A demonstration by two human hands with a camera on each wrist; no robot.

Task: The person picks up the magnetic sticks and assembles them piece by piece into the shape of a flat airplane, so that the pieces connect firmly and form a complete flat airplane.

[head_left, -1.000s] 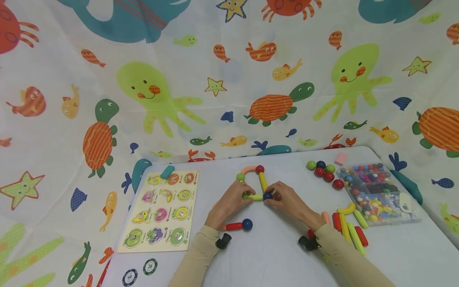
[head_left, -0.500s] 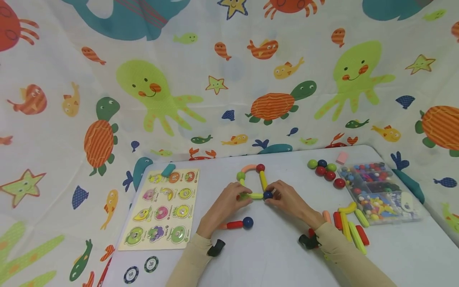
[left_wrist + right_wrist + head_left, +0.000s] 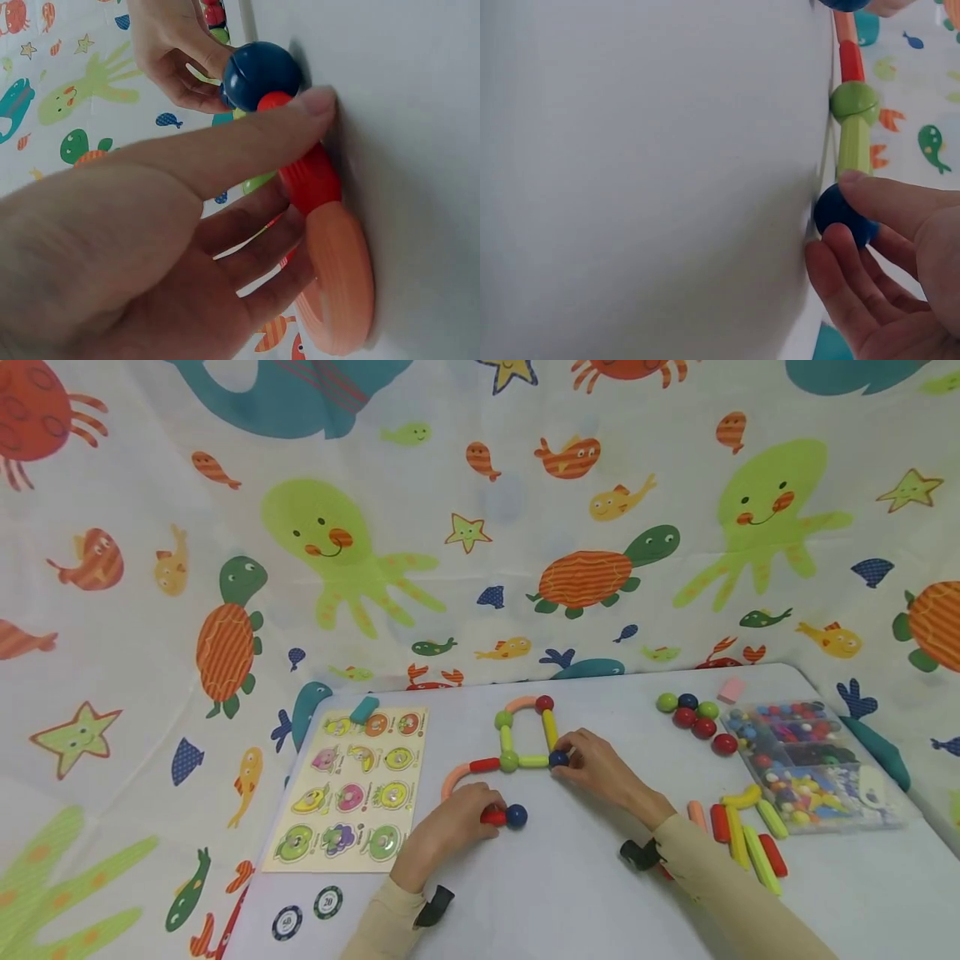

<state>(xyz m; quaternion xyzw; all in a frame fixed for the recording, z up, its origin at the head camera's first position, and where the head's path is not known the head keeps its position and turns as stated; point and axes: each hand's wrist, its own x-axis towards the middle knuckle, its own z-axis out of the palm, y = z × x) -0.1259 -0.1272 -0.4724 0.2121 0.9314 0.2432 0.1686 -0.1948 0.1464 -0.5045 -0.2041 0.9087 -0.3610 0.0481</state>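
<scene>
A figure of sticks and balls lies on the table in the head view: a curved peach stick (image 3: 521, 702), a red ball (image 3: 544, 703), a yellow stick (image 3: 551, 729), green balls (image 3: 508, 762) and green sticks (image 3: 534, 762). At its lower right corner my right hand (image 3: 600, 770) pinches a blue ball (image 3: 838, 210) between thumb and fingers. My left hand (image 3: 450, 827) grips a red stick (image 3: 311, 180), thumb across it and fingers behind. That stick joins another blue ball (image 3: 516, 816) and a peach arc (image 3: 343, 277). Another red stick (image 3: 484, 765) meets the lower left green ball.
A wooden fruit puzzle board (image 3: 405, 777) lies left with a teal block (image 3: 364, 710) on it. At right are loose balls (image 3: 684, 717), loose sticks (image 3: 761, 858), a pink block (image 3: 731, 690) and a clear bead box (image 3: 817, 768). Two round chips (image 3: 327, 902) lie front left.
The left hand has left the lower left green ball and come down to the red stick. The red and peach piece now meets that green ball. The right hand stays at its blue ball.
</scene>
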